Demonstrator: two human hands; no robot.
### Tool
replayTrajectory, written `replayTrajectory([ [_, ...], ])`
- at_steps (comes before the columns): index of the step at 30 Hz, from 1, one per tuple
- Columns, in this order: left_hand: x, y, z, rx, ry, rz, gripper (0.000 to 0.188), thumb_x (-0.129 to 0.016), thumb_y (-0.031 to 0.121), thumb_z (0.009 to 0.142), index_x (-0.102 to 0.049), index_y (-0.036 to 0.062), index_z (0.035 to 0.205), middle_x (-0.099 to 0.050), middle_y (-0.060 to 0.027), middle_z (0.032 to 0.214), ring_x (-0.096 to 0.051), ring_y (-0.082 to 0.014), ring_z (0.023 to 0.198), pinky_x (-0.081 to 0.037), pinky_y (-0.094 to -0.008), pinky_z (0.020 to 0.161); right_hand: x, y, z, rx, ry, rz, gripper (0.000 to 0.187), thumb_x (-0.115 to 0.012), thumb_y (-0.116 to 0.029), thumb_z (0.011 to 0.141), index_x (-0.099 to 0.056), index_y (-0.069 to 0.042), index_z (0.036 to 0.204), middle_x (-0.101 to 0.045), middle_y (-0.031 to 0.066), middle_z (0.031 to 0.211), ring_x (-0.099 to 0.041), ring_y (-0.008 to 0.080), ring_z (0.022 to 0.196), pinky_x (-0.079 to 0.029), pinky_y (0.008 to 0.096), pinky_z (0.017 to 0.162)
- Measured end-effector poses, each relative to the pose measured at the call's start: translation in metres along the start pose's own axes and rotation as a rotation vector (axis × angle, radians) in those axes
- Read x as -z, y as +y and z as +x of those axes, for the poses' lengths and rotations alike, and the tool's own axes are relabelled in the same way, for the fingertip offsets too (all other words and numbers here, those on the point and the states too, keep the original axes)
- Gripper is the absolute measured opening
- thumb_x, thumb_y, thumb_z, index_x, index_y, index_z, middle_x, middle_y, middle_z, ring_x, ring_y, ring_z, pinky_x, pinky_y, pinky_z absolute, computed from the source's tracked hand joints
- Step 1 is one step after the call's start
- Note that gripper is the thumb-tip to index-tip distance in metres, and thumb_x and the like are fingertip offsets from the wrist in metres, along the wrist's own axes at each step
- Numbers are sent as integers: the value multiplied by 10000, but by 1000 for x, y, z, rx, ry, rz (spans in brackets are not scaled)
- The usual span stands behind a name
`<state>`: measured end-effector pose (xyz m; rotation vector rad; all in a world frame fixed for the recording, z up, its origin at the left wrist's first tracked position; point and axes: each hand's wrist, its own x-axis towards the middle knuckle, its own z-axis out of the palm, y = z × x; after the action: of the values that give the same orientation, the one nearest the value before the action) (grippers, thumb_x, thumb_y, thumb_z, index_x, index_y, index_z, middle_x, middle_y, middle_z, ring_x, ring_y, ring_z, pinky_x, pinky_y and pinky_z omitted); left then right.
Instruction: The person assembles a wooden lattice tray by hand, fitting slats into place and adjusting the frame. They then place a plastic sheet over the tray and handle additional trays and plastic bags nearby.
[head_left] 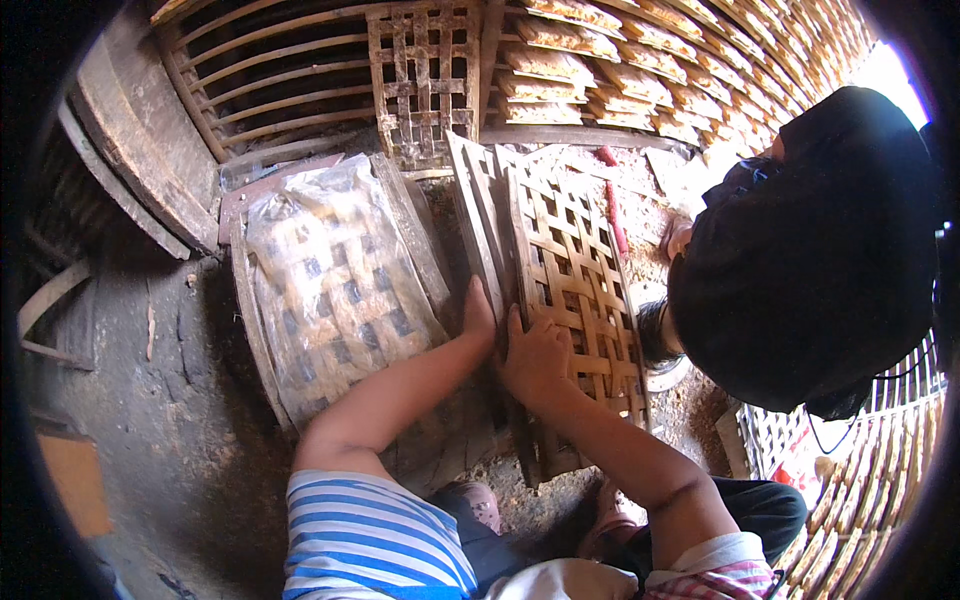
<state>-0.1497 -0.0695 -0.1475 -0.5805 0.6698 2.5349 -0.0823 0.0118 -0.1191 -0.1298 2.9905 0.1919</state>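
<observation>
- The largest mass, ahead of and beyond the fingers, is a bank of pale layered pieces (560,70). Its upper reach bends away at the rim, and what the pieces are is hard to make out.
- Right of the fingers, a co-worker in a black cap (800,260) leans in; the cap hides most of that person's work area.
- Left of the fingers lies a covered tray (252,310) under a clear plastic sheet (320,215). Glare and creases blur the weave, and the left forearm crosses its near corner.
- Under the right fingers, and reaching ahead of them, is the lattice tray (585,285), tilted; the right forearm covers part of its near end.
- Between the two hands, narrow wooden frames (478,215) stand on edge, close together — their number cannot be told.
- The left hand (478,325) has its thumb up along these frames; its other fingers are hidden, so whether they grip cannot be told. The right hand (540,360) lays fingers on the weave, thumb near the rim; closed or merely resting, I cannot tell.
- The step in hand looks like steadying or parting these pieces; the next move seems to call for a sure hold on one rim.
- Smallest, beyond the right fingers: a red rod (616,215), its use unclear.
</observation>
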Motion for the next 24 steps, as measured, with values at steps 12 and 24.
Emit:
replayTrajectory([
  [12,128,-80,152,-294,589,212,573,-312,420,951,-468,19,1330,-528,-189,1316,-522,-356,1186,-398,-459,1019,-50,13,-2,116,0,-49,674,-612,-246,809,-360,-190,1431,-474,271,1193,-480,406,1134,-352,483,938],
  [24,185,-69,237,-111,687,384,536,-392,342,934,-429,1,1346,-515,-186,1333,-512,-356,1200,-402,-440,1008,-53,30,9,-41,-3,-14,716,-540,-133,859,-236,-244,1498,-571,206,1059,-605,333,913,-461,450,821],
])
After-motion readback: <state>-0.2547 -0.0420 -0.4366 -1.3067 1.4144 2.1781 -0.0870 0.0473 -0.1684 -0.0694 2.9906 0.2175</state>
